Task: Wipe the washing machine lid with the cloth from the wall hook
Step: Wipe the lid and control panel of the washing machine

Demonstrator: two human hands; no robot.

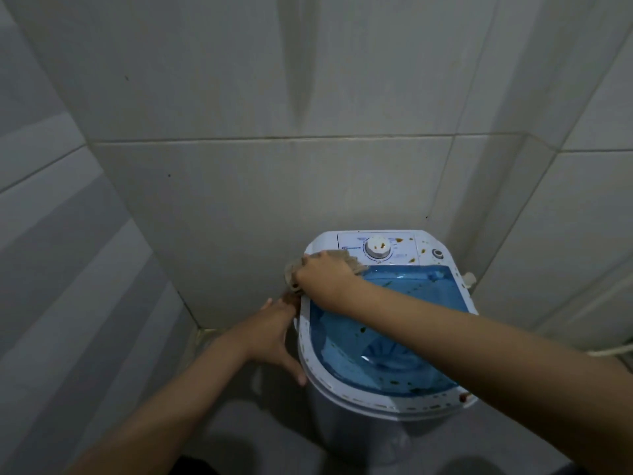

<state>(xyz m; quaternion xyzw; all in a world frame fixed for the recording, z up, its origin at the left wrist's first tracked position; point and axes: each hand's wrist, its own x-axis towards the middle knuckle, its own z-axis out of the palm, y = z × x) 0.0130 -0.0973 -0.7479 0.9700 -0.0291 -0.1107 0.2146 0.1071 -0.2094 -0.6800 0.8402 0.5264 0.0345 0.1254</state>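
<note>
A small white washing machine (390, 404) with a translucent blue lid (404, 310) stands in a tiled corner, lower right of centre. Brown spots dot the lid and the white control panel. My right hand (323, 277) presses a beige cloth (349, 260) flat onto the far left corner of the machine top, where the panel meets the lid. My left hand (274, 332) rests with spread fingers against the machine's left side, just under the rim. The wall hook is out of view.
A round white dial (376, 247) and a small dark knob (437, 253) sit on the control panel at the back. Grey tiled walls close in behind and on both sides. A pale hose (613, 351) runs along the right wall.
</note>
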